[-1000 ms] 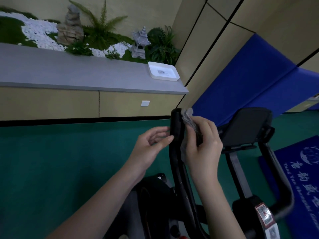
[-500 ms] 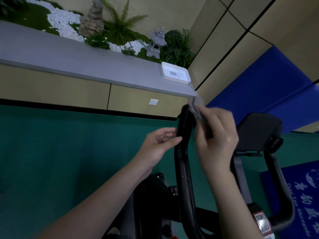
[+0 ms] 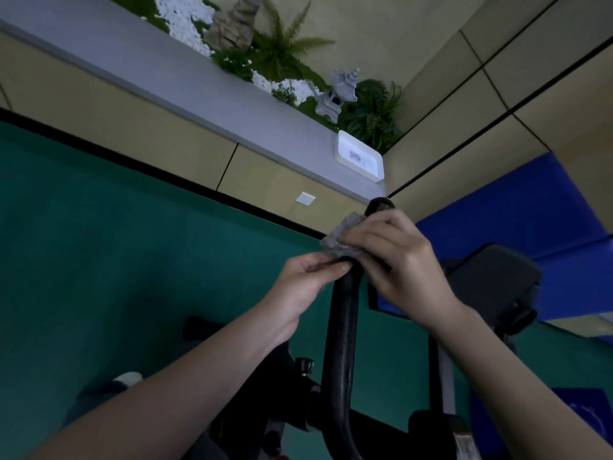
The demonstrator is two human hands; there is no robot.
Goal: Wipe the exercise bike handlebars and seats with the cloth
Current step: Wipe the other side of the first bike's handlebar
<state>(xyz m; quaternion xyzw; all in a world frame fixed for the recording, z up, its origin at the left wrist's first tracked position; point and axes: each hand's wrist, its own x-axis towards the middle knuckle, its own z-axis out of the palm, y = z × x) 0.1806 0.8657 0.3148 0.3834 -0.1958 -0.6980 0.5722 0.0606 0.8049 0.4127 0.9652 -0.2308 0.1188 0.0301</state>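
Head: R hand (image 3: 403, 260) wraps cloth (image 3: 341, 239) on handlebar (image 3: 341, 330).

No text can be read; the label in the white tray (image 3: 360, 156) is too blurred

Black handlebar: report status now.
Right hand grips grey cloth around black foam handlebar near its tip. Left hand pinches cloth's edge. Nothing in the way.

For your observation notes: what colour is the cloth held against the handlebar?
Grey, slightly mottled; the cloth shows best in the head view.
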